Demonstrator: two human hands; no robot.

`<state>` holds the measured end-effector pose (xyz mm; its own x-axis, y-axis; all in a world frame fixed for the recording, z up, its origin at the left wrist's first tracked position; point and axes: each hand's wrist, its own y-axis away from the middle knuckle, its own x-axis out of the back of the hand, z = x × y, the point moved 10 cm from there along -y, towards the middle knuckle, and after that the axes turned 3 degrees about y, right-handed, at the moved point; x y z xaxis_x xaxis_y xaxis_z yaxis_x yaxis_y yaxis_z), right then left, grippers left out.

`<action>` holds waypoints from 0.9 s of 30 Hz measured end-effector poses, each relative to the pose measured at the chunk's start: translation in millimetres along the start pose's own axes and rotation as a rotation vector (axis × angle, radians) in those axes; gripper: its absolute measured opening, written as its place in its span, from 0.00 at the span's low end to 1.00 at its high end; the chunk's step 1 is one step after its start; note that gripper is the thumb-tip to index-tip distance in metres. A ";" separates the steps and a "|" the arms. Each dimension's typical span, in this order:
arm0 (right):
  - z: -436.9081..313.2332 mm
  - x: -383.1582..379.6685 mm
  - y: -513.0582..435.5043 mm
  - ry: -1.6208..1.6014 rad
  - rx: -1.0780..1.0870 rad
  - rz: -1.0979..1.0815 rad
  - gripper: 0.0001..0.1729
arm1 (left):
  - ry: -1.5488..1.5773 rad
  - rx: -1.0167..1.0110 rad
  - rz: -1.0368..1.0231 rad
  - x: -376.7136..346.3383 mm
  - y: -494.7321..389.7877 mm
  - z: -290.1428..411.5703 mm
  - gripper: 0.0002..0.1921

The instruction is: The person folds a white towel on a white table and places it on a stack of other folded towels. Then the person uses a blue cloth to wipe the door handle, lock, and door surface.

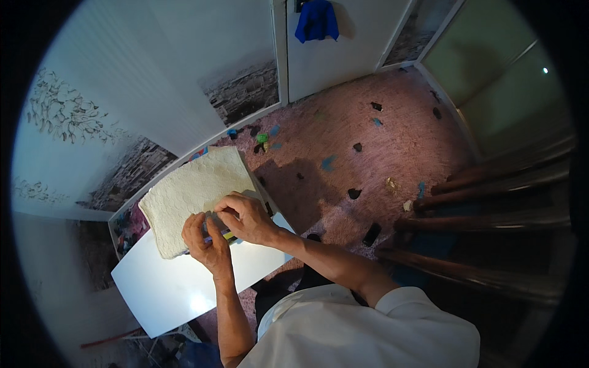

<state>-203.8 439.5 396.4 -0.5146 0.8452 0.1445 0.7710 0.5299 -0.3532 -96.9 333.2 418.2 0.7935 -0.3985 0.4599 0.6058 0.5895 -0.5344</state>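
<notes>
A cream textured cloth (193,184), thick and flat with a raised pattern, covers the far part of a white table (184,285). My left hand (207,244) is at the cloth's near edge, fingers bent and thumb raised. Close beside it, my right hand (244,218) bends its fingers over the same edge, thumb and forefinger near together. Something small and greyish shows between the fingertips of both hands; it is too small to name. Under the hands a yellow and dark strip (228,235) peeks out at the cloth's edge. Whether either hand grips the cloth is hidden.
Dark and blue scraps lie about the pink carpet (340,119), with a black flat object (372,234) to the right of the table. Dark wooden bars (483,223) stand at the right. A blue cloth (317,20) hangs on the door. Walls border the table's far left side.
</notes>
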 end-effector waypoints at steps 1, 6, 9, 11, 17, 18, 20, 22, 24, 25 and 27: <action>2.2 0.5 0.4 -0.026 -0.014 -0.012 0.04 | -0.041 -0.052 0.021 0.1 0.8 9.0 0.07; -5.7 -6.5 4.9 -0.131 0.023 -0.041 0.04 | -0.195 -0.004 -0.017 3.1 9.8 -4.1 0.07; -8.3 -3.6 5.1 -0.119 0.051 -0.047 0.03 | -0.267 -0.062 0.086 14.0 9.8 13.6 0.07; -12.3 5.3 9.3 -0.121 0.049 -0.022 0.03 | -0.119 -0.079 0.057 5.6 15.3 22.3 0.08; 0.2 37.5 28.2 -0.176 -0.126 0.023 0.03 | 0.103 -0.010 0.070 -30.5 41.2 56.6 0.11; 6.3 42.3 29.7 -0.173 -0.133 0.013 0.04 | 0.098 -0.040 0.057 -37.1 42.9 66.6 0.11; 15.3 55.3 25.2 -0.223 -0.138 0.035 0.04 | 0.127 -0.062 0.024 -53.9 43.8 77.5 0.12; 36.2 67.5 18.6 -0.255 -0.190 0.016 0.06 | 0.123 -0.055 -0.008 -73.5 37.1 84.9 0.12; 52.0 82.3 13.0 -0.269 -0.251 -0.095 0.09 | 0.126 -0.039 -0.022 -99.4 31.5 91.4 0.11; 59.7 90.4 9.0 -0.275 -0.280 -0.153 0.11 | 0.116 -0.047 -0.033 -115.9 30.0 92.2 0.11; 84.4 122.7 0.3 -0.253 -0.267 -0.092 0.10 | 0.105 -0.063 -0.062 -155.8 26.3 93.8 0.11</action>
<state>-298.4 537.5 336.0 -0.6369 0.7668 -0.0798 0.7707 0.6307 -0.0910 -210.0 476.7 399.0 0.7539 -0.5061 0.4189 0.6540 0.5172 -0.5521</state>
